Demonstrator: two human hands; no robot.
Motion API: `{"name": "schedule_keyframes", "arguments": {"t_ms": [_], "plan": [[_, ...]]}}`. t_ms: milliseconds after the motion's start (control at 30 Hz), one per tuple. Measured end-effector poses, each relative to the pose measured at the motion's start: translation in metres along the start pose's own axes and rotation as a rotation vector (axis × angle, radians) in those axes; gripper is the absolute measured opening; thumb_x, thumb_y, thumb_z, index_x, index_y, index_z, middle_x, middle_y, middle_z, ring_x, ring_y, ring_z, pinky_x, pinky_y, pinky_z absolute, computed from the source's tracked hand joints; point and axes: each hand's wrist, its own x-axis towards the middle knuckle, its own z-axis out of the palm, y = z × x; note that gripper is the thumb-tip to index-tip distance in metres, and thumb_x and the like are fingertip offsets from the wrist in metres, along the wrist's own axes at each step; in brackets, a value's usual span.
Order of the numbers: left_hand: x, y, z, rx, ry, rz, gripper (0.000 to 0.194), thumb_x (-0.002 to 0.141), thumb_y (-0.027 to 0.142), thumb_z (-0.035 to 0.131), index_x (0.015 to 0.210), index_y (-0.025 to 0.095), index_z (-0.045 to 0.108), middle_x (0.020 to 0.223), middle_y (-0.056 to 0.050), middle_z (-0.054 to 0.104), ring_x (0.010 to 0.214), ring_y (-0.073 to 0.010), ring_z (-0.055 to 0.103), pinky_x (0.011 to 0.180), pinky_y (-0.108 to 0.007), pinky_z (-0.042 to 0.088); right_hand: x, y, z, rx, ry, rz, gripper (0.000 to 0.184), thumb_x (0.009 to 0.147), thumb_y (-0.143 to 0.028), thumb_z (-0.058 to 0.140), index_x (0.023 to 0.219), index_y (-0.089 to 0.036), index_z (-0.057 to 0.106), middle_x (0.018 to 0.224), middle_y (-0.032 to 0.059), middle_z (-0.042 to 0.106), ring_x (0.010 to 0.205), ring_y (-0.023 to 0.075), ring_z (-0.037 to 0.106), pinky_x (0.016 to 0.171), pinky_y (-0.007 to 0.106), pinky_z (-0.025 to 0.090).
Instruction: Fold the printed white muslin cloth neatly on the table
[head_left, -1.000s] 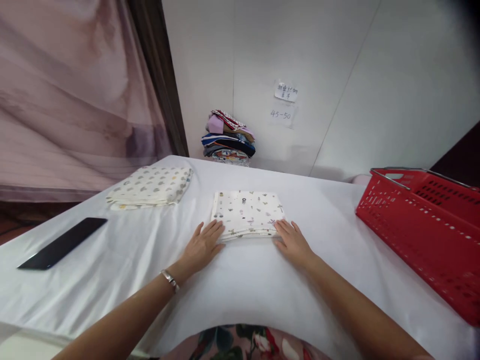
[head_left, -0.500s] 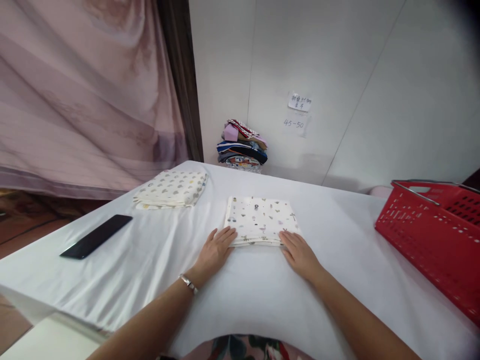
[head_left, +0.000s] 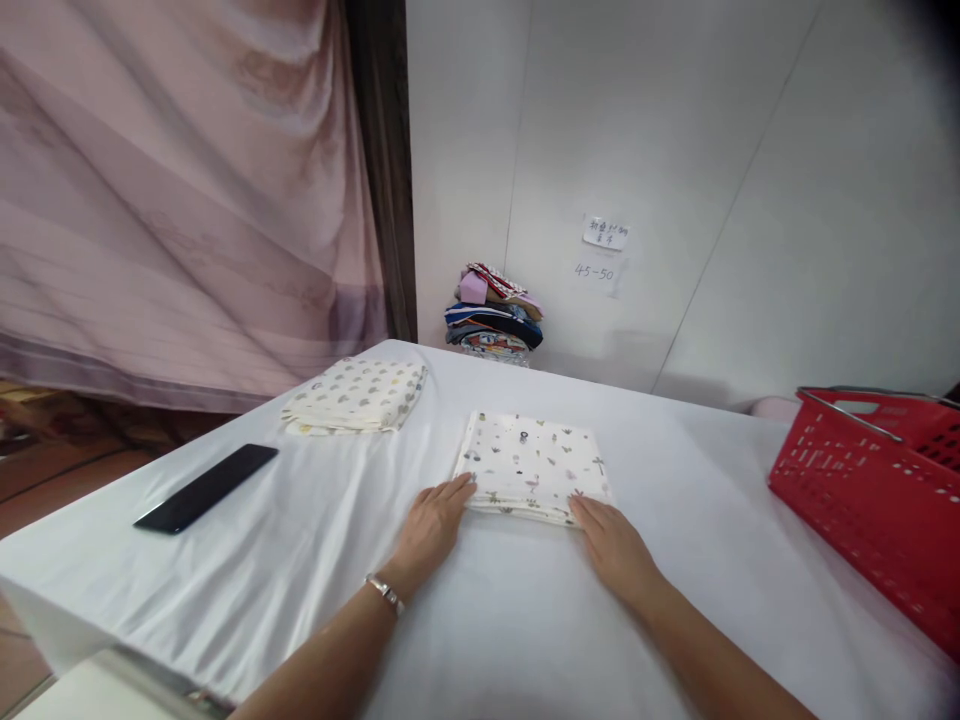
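Observation:
A folded white cloth (head_left: 534, 460) printed with small plants, a flamingo and other motifs lies on the white-covered table. My left hand (head_left: 431, 525) is at its near left corner, fingertips touching the edge and fingers stretched out. At the near right corner, my right hand (head_left: 611, 540) rests its extended fingertips on the cloth. Both thumbs are hard to make out. A silver bracelet (head_left: 385, 592) circles my left wrist. Farther back on the left lies a second folded cloth (head_left: 360, 393), cream with grey and a few yellow motifs.
A black phone-like slab (head_left: 208, 487) lies on the left of the table (head_left: 697, 470). A red plastic basket (head_left: 870, 490) with metal handles stands on the right. Behind the table are a pile of folded fabrics (head_left: 493, 318), a wall with paper notes (head_left: 604, 233) and a pink curtain (head_left: 187, 200).
The view has tilted up slightly, so everything sits lower and a little to the right. My hands remain at the cloth's near corners, with the right fingers closer to its edge.

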Motion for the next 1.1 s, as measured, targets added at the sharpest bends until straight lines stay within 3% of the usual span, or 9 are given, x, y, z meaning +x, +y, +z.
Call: {"name": "schedule_keyframes", "arguments": {"t_ms": [267, 467, 700, 900, 1033, 1100], "plan": [[-0.001, -0.006, 0.007, -0.084, -0.001, -0.020, 0.045, 0.083, 0.008, 0.036, 0.122, 0.024, 0.051, 0.133, -0.002, 0.048, 0.116, -0.0185, 0.049, 0.094, -0.036, 0.042, 0.003, 0.004, 0.003, -0.067, -0.007, 0.009, 0.051, 0.082, -0.008, 0.032, 0.131, -0.019, 0.042, 0.130, 0.0060, 0.050, 0.118, 0.0199, 0.044, 0.100, 0.040, 0.036], [0.001, -0.007, 0.014, -0.152, 0.017, -0.017, 0.049, 0.078, 0.001, 0.035, 0.120, 0.020, 0.052, 0.131, -0.005, 0.050, 0.118, -0.0180, 0.047, 0.098, -0.035, 0.040, 0.009, 0.001, 0.003, -0.132, -0.055, 0.041, 0.054, 0.077, -0.001, 0.030, 0.126, -0.015, 0.048, 0.124, 0.0084, 0.055, 0.111, 0.0197, 0.051, 0.096, 0.037, 0.041], [-0.004, -0.016, 0.014, -0.286, 0.073, -0.056, 0.052, 0.074, -0.001, 0.037, 0.118, 0.021, 0.055, 0.128, -0.004, 0.052, 0.117, -0.0159, 0.048, 0.101, -0.034, 0.039, -0.009, -0.013, 0.009, -0.120, -0.049, 0.002, 0.057, 0.074, 0.001, 0.031, 0.125, -0.015, 0.050, 0.120, 0.0103, 0.057, 0.106, 0.0221, 0.054, 0.091, 0.038, 0.044], [0.000, -0.011, 0.001, -0.523, 0.030, -0.245, 0.051, 0.072, 0.014, 0.048, 0.122, 0.023, 0.052, 0.131, -0.001, 0.049, 0.116, -0.0181, 0.048, 0.102, -0.031, 0.035, 0.007, -0.031, -0.026, 0.125, -0.198, 0.135, 0.046, 0.081, -0.019, 0.041, 0.126, -0.021, 0.049, 0.128, 0.0071, 0.051, 0.115, 0.0224, 0.047, 0.097, 0.038, 0.038], [0.018, -0.011, -0.005, -0.611, 0.074, -0.446, 0.047, 0.081, 0.039, 0.045, 0.123, 0.019, 0.049, 0.127, -0.007, 0.052, 0.104, -0.0192, 0.055, 0.089, -0.029, 0.042, 0.038, -0.054, -0.041, 0.376, -0.256, 0.217, 0.048, 0.084, -0.039, 0.043, 0.129, -0.023, 0.046, 0.136, 0.0058, 0.042, 0.124, 0.0231, 0.037, 0.104, 0.038, 0.029], [0.032, -0.014, -0.004, -0.576, 0.028, -0.536, 0.050, 0.080, 0.043, 0.045, 0.122, 0.016, 0.050, 0.117, -0.009, 0.058, 0.097, -0.0198, 0.058, 0.083, -0.029, 0.043, 0.059, -0.066, -0.040, 0.506, -0.239, 0.230, 0.045, 0.084, -0.039, 0.043, 0.126, -0.022, 0.049, 0.133, 0.0057, 0.046, 0.122, 0.0227, 0.040, 0.101, 0.037, 0.032]]}}
